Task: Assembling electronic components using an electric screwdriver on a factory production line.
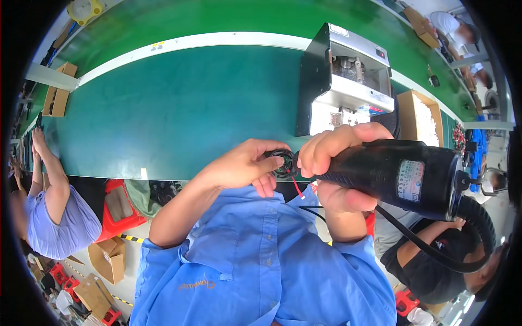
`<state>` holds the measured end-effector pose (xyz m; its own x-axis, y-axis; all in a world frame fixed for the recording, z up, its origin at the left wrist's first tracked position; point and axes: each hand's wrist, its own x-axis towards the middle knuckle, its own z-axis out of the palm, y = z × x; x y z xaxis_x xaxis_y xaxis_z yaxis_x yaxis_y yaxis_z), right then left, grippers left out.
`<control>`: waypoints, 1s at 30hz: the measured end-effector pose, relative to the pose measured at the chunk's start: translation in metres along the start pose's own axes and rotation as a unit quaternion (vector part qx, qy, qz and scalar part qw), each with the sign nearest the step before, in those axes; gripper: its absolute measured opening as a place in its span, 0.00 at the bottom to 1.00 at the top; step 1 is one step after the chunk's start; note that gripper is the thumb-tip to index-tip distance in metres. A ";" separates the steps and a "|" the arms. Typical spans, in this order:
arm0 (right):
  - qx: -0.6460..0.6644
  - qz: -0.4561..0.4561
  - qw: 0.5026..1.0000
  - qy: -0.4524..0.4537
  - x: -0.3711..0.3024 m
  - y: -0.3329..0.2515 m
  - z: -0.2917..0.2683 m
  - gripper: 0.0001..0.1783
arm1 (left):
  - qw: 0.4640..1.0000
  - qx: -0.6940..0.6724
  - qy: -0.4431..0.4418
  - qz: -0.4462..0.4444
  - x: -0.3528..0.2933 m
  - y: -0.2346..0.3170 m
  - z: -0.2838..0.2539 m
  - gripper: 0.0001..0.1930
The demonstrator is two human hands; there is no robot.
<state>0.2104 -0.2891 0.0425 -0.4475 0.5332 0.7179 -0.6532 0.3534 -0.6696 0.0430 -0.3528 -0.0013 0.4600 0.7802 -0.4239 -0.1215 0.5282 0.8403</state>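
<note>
My left hand (pixel 239 164) pinches a small round black part (pixel 282 164) with an open, ring-like frame, just over the table's near edge. A thin red wire (pixel 298 187) with a pale end hangs down from it. My right hand (pixel 333 149) is wrapped round a black electric screwdriver (pixel 375 171), which lies almost level and carries a label on its body. The screwdriver's nose points left and meets the round part; its tip is hidden by my fingers. A thick black cord (pixel 435 255) curves down from the tool's back end.
A silver and black screw feeder (pixel 348 76) stands on the green tabletop (pixel 185 108), beyond my right hand. Beside it is a cardboard box (pixel 421 117) of small pale parts. Other people sit at left (pixel 60 217) and right (pixel 440 255). A green belt (pixel 217 22) runs behind the table's white rail.
</note>
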 end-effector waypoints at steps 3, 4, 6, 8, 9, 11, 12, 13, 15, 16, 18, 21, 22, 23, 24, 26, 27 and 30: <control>-0.066 0.076 0.993 0.054 0.003 -0.005 0.006 0.50 | 1.000 0.027 -0.008 -0.002 -0.002 0.000 -0.004 0.16; -0.052 0.083 0.991 0.090 0.004 -0.008 0.011 0.51 | 1.000 0.028 -0.006 0.000 -0.007 0.003 -0.005 0.16; -0.010 0.046 0.992 0.114 0.009 -0.011 0.008 0.51 | 0.997 0.079 0.003 -0.007 -0.017 0.017 -0.008 0.16; 0.095 0.015 0.980 0.176 0.013 -0.023 0.005 0.58 | 0.995 0.087 0.031 0.028 -0.026 0.016 -0.018 0.17; 0.038 0.012 0.979 0.199 0.017 -0.030 0.006 0.59 | 0.993 0.096 0.058 0.044 -0.035 0.019 -0.026 0.17; -0.020 0.008 0.976 0.216 0.018 -0.036 0.005 0.59 | 0.986 0.074 0.128 0.080 -0.055 0.018 -0.047 0.18; -0.033 0.007 0.978 0.205 0.015 -0.037 0.000 0.58 | 0.979 0.056 0.163 0.106 -0.063 0.018 -0.056 0.19; -0.042 0.007 0.979 0.199 0.013 -0.037 -0.004 0.58 | 0.968 0.073 0.210 0.112 -0.073 0.025 -0.064 0.20; -0.079 0.033 0.975 0.206 0.007 -0.037 -0.008 0.58 | 0.931 0.087 0.327 0.138 -0.092 0.015 -0.090 0.20; -0.083 0.031 0.975 0.205 0.003 -0.034 -0.011 0.57 | 0.908 0.093 0.383 0.142 -0.102 0.012 -0.102 0.20; -0.092 0.043 0.972 0.213 -0.003 -0.032 -0.013 0.55 | 0.862 0.085 0.480 0.140 -0.120 0.008 -0.122 0.20; -0.093 0.039 0.975 0.197 -0.006 -0.035 -0.020 0.52 | 0.808 0.031 0.570 0.146 -0.147 0.002 -0.164 0.19; -0.091 0.037 0.976 0.197 -0.005 -0.035 -0.021 0.53 | 0.791 0.017 0.592 0.155 -0.159 -0.002 -0.179 0.17; -0.083 0.033 0.977 0.192 -0.003 -0.034 -0.019 0.53 | 0.771 -0.011 0.614 0.169 -0.172 -0.005 -0.193 0.17; -0.105 0.028 0.973 0.203 0.000 -0.035 -0.015 0.53 | 0.751 -0.041 0.634 0.182 -0.185 -0.010 -0.209 0.17; -0.121 0.011 0.969 0.217 0.003 -0.033 -0.013 0.54 | 0.731 -0.066 0.651 0.191 -0.198 -0.018 -0.232 0.18; -0.116 0.008 0.970 0.214 0.003 -0.032 -0.013 0.54 | 0.731 -0.091 0.651 0.184 -0.201 -0.018 -0.236 0.19; -0.185 -0.015 0.951 0.246 0.002 -0.030 -0.013 0.53 | 0.737 -0.101 0.649 0.162 -0.204 -0.018 -0.232 0.26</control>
<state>0.2368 -0.2885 0.0613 -0.0316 0.7817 0.6229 -0.3617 0.5720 -0.7362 -0.2529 -0.4439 -0.0077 -0.8338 0.4706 -0.2886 -0.2293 0.1804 0.9565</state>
